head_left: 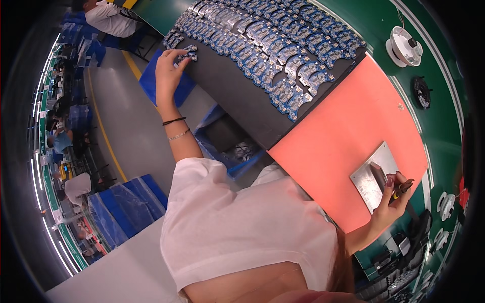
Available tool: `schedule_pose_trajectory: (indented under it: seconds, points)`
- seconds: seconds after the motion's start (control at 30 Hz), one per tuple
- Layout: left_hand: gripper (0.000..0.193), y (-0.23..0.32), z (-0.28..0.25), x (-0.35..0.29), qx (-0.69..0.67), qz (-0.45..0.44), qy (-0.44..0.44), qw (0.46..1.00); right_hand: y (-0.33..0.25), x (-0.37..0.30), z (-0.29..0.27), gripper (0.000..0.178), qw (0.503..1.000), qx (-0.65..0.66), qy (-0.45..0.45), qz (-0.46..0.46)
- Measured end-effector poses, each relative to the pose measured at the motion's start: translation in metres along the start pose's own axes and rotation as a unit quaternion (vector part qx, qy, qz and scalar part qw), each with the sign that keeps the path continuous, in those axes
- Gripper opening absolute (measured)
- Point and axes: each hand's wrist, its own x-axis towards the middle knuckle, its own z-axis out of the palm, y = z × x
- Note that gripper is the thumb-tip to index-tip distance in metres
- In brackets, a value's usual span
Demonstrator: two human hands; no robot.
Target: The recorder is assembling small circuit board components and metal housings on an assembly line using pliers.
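Observation:
My left hand [169, 71] reaches to the far left corner of a dark board, with thumb and forefinger pinched about a small blue circuit board [191, 49]. Rows of similar curved circuit boards [265, 55] cover much of that dark board [212, 76]. On the right, my right hand [388, 208] is closed round a dark hand tool with a yellow part [401, 189]; its exact kind is not clear. Those fingers are beside an upright metal block [378, 174] on a flat silver metal plate [365, 179]. The plate lies on an orange-pink mat [328, 136].
Below the dark board stands a blue lined bin [222, 164] with parts inside. White round devices [405, 48] and a black ring-shaped part [421, 92] sit on the green bench [439, 131]. Blue crates [126, 207] stand behind on the left, and other people work farther off.

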Motion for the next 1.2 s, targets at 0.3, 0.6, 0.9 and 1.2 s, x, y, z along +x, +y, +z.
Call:
schedule_pose_trajectory:
  seconds: [0.3, 0.6, 0.9, 1.2]
  points:
    - [0.023, -0.024, 0.016, 0.005, -0.065, -0.011, 0.018, 0.998, 0.003, -0.004, 0.001, 0.023, 0.999, -0.004, 0.024, 0.021]
    - [0.022, -0.031, 0.029, 0.009, 0.019, -0.022, 0.089, 0.996, 0.005, -0.006, 0.003, 0.024, 0.999, -0.002, 0.032, 0.024]
    - [0.023, -0.028, 0.035, 0.013, 0.075, -0.014, 0.120, 0.990, 0.003, -0.008, 0.004, 0.022, 0.999, -0.019, 0.036, 0.024]
    - [0.021, -0.027, 0.037, 0.012, 0.087, 0.004, 0.147, 0.985, 0.007, -0.007, 0.004, 0.022, 0.999, -0.008, 0.044, 0.025]
